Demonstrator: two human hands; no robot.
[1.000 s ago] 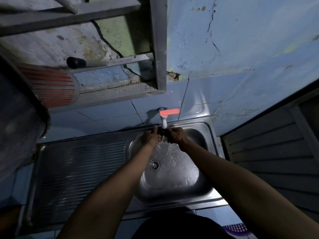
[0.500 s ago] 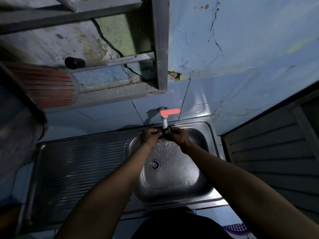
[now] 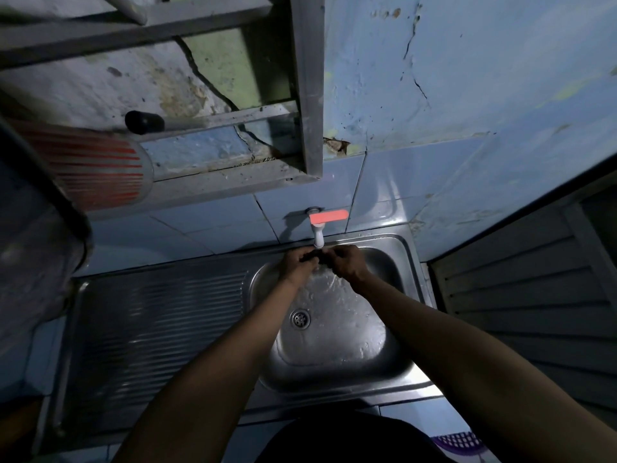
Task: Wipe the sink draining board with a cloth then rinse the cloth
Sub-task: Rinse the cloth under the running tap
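My left hand [image 3: 297, 262] and my right hand [image 3: 347, 262] meet right under the white tap [image 3: 318, 237] with its red lever, at the back of the steel sink basin [image 3: 384, 359]. Between them they grip a small dark cloth [image 3: 315, 257], of which only a bunched scrap shows. Water runs down over it and splashes across the basin floor near the drain [image 3: 299, 318]. The ribbed draining board [image 3: 157, 332] lies to the left of the basin, with nothing on it.
A metal rack [image 3: 305, 95] hangs on the cracked blue wall above the tap. A red-striped cup [image 3: 100, 172] sits at its left end, beside a dark pot edge. A louvred grey panel [image 3: 534, 295] closes the right side.
Both hands stayed under the tap and worked the cloth, closing tighter together around it. Water keeps running into the basin.
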